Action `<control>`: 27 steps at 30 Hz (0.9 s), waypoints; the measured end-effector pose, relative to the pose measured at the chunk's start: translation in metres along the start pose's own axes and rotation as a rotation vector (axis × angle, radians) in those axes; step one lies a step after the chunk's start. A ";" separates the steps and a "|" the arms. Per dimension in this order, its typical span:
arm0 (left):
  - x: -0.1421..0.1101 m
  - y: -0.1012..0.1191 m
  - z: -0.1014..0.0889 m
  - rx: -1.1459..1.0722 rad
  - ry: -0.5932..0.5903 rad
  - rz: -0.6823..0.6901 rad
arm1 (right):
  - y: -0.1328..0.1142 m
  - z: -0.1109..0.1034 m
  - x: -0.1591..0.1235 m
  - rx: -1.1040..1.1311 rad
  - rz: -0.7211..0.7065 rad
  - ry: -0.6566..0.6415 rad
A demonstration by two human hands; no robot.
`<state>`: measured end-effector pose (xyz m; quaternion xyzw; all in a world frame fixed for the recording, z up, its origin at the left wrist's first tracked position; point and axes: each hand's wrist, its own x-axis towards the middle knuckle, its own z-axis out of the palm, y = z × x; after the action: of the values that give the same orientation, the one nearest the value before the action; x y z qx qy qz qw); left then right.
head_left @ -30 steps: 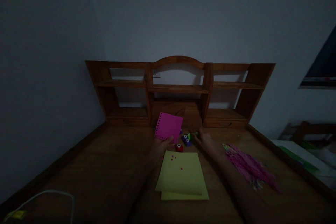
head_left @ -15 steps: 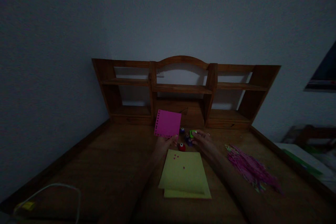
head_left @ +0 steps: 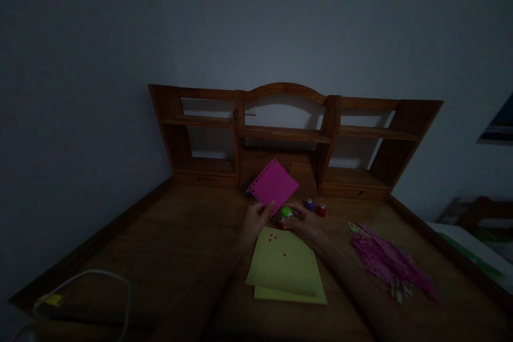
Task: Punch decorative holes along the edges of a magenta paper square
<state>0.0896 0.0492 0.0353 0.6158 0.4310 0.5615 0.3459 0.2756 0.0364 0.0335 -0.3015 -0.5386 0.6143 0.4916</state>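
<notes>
My left hand (head_left: 254, 222) pinches the lower corner of a pink sheet of paper (head_left: 274, 184), held up tilted, with a row of punched holes along its left edge. In my right hand (head_left: 308, 224) is a small green paper punch (head_left: 286, 212), close to the sheet's lower corner; whether they touch I cannot tell. A red punch (head_left: 280, 223) shows partly beneath it. Beyond my right fingers stand a purple punch (head_left: 309, 204) and another red punch (head_left: 321, 210). Yellow sheets (head_left: 284, 275) lie between my forearms, with several tiny pink cutouts (head_left: 285, 255) on top.
A heap of pink and yellow paper strips (head_left: 385, 259) lies on the wooden desk (head_left: 180, 240) at the right. A wooden shelf unit (head_left: 284, 134) stands along the back. At the front left are a pale cable (head_left: 94, 271) and a yellow object (head_left: 54, 300).
The pink sheet has turned so that a corner points up. My right hand has brought the green punch left and nearer to the sheet. My view has shifted slightly.
</notes>
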 end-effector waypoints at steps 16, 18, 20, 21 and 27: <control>-0.004 0.006 -0.002 0.169 -0.019 0.158 | -0.011 0.012 -0.004 -0.002 0.042 0.031; -0.004 0.005 -0.001 0.158 -0.033 0.163 | -0.011 0.013 -0.004 -0.010 0.051 0.058; -0.004 0.005 -0.001 0.163 -0.048 0.169 | -0.011 0.013 -0.003 -0.024 0.046 0.063; -0.004 0.005 -0.001 0.169 -0.056 0.168 | -0.010 0.013 -0.003 -0.029 0.040 0.063; -0.007 0.010 0.000 0.102 -0.146 0.124 | -0.002 0.005 0.000 -0.067 0.002 0.043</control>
<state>0.0909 0.0387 0.0411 0.6972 0.3940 0.5129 0.3092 0.2716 0.0343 0.0371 -0.3312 -0.5479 0.5899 0.4921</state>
